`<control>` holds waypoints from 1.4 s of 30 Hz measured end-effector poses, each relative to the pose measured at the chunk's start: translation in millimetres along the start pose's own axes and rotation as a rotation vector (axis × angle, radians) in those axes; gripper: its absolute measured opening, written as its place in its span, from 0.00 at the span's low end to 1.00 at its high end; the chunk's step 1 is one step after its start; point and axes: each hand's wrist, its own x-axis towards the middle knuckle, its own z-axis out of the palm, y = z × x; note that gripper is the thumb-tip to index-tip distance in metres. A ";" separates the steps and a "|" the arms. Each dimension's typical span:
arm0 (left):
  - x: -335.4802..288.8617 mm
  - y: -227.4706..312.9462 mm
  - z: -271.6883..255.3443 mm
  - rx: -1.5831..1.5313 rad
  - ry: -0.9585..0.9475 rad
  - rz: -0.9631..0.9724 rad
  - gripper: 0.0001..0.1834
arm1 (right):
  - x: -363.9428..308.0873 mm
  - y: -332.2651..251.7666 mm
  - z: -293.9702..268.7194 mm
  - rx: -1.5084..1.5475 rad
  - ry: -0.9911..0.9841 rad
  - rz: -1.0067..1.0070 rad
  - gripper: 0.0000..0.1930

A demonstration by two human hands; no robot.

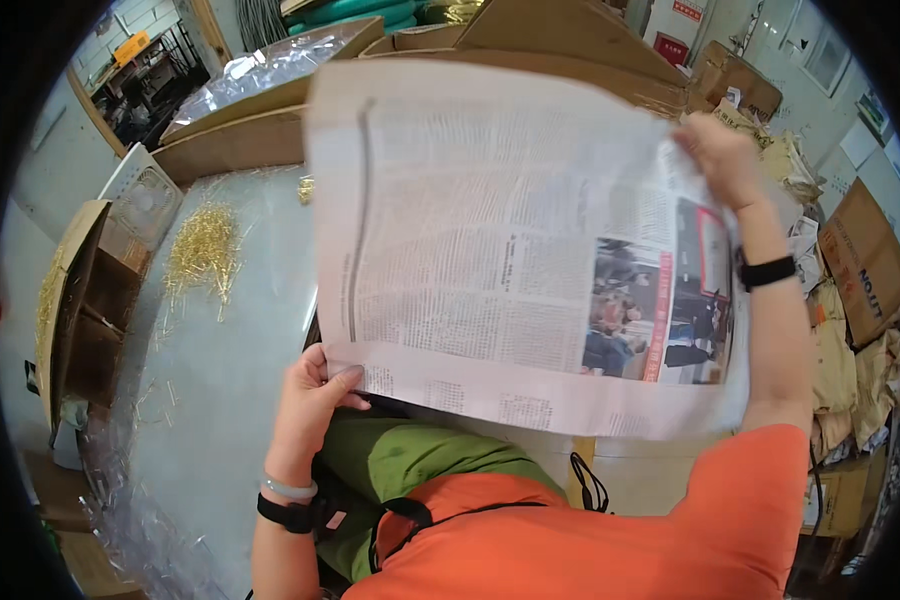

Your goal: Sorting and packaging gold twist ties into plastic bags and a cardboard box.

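The newspaper hung spread out in the air in front of the person, above the lap and the near side of the table, and hid much of what lay beyond it. The left hand held its lower left corner, pinched between thumb and fingers. The right hand, blurred, was closed on its upper right edge; exactly how the fingertips lay could not be told.

On the table, left of the newspaper, lay a loose heap of gold pieces, with a few scattered nearer the person. Clear strips crowded the table's near left edge.

At the far left, a carton held a mass of clear plastic. Cardboard flaps rose behind the newspaper; whatever they enclosed was out of sight. A white basket stood tilted at the table's left side, its contents unclear. Just nearer stood a brown case divided into compartments, too dark inside to read.

On the right, paper bags were piled up, their contents hidden. A brown box leaned tilted just beside them, and another box sat farther back.
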 end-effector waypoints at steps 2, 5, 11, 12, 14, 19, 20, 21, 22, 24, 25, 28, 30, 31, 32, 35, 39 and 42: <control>13.8 -21.0 -7.2 0.131 0.017 -0.066 0.11 | -26.1 -6.8 66.9 0.007 -0.043 -0.113 0.14; 34.2 -34.7 -10.0 0.347 0.025 -0.122 0.08 | -68.0 -26.0 133.2 -0.049 -0.187 -0.036 0.15; 74.2 -47.6 2.4 1.013 -0.002 -0.041 0.13 | -115.4 -20.4 186.8 0.046 -0.283 0.045 0.15; 77.8 -43.8 11.1 1.097 -0.016 -0.049 0.12 | -120.8 -19.7 192.9 0.061 -0.304 0.052 0.15; 91.5 -57.9 21.3 1.210 -0.053 -0.088 0.11 | -124.6 -19.7 195.0 0.088 -0.369 0.039 0.13; 110.4 -86.1 42.6 1.426 -0.152 -0.192 0.07 | -137.0 -27.4 204.6 0.198 -0.424 -0.095 0.05; 112.7 -90.3 48.3 1.459 -0.162 -0.190 0.06 | -140.3 -26.5 206.6 0.212 -0.405 -0.137 0.06; 113.1 -92.7 54.6 1.467 -0.173 -0.201 0.08 | -143.4 -25.7 208.8 0.226 -0.387 -0.178 0.07; 114.5 -96.1 56.2 1.490 -0.201 -0.224 0.08 | -143.9 -26.9 210.5 0.242 -0.361 -0.219 0.09; 117.1 -104.8 55.9 1.537 -0.255 -0.271 0.09 | -146.5 -26.4 210.2 0.254 -0.261 -0.287 0.10; 118.7 -105.4 54.8 1.540 -0.268 -0.281 0.10 | -148.1 -28.5 210.9 0.242 -0.243 -0.305 0.10; 129.7 -110.6 48.4 1.560 -0.310 -0.280 0.10 | -152.2 -33.6 209.4 0.198 -0.301 -0.316 0.10; 134.7 -113.3 48.3 1.583 -0.318 -0.291 0.10 | -161.9 -44.6 213.4 0.105 -0.455 -0.226 0.09; 138.5 -115.0 48.2 1.593 -0.321 -0.298 0.10 | -173.6 -55.6 221.7 0.028 -0.570 -0.139 0.09; 142.1 -117.8 49.3 1.586 -0.304 -0.298 0.09 | -178.3 -62.2 224.3 -0.053 -0.684 -0.054 0.08; 145.6 -125.4 48.2 1.516 -0.291 -0.332 0.09 | -179.7 -68.7 225.3 0.059 -0.827 0.247 0.07; 146.6 -114.4 48.2 1.256 -0.338 -0.536 0.10 | -188.0 -73.8 235.2 0.237 -0.771 0.531 0.07; 140.9 -97.5 55.2 1.064 -0.302 -0.657 0.11 | -188.8 -76.6 235.3 0.300 -0.724 0.568 0.07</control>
